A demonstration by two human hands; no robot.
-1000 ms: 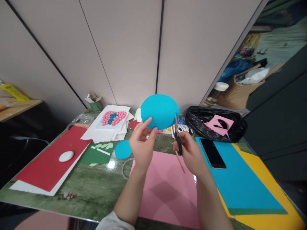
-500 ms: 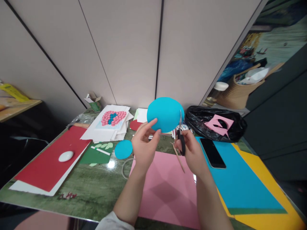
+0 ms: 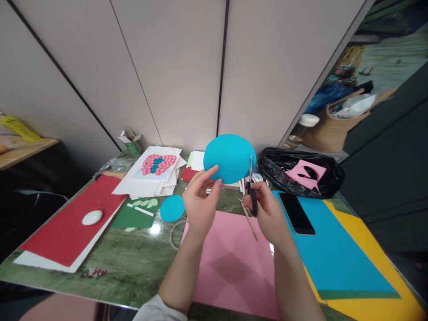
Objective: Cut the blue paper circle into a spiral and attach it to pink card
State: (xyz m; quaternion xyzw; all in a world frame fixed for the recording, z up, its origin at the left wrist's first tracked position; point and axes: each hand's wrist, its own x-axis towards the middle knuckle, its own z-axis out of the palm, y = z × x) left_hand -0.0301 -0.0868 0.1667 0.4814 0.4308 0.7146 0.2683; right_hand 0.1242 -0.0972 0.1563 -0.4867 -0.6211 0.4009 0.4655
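Note:
My left hand (image 3: 202,200) pinches the lower left edge of a round blue paper piece (image 3: 229,157), holding it up above the table. Black-handled scissors (image 3: 253,198) are gripped in my right hand (image 3: 264,207), their blades pointing up at the right part of the blue piece. Whether the blades are parted is hard to make out. Below both hands lies a pink paper sheet (image 3: 234,263). A thin wooden stick (image 3: 249,220) rests beneath my right hand. Left of my left wrist are a smaller blue paper circle (image 3: 172,208) and a roll of tape (image 3: 177,235).
On the left lie red paper (image 3: 73,223) with a white oval object (image 3: 92,217), green paper (image 3: 133,218) and a pink-and-blue heart picture (image 3: 157,166). To the right are a phone (image 3: 297,214) on blue sheets (image 3: 341,258), yellow paper (image 3: 371,240) and a black plastic bag (image 3: 274,167) holding pink scraps.
The blue paper piece has shifted very slightly up and left with my left hand. My right hand and the scissors stay almost in place.

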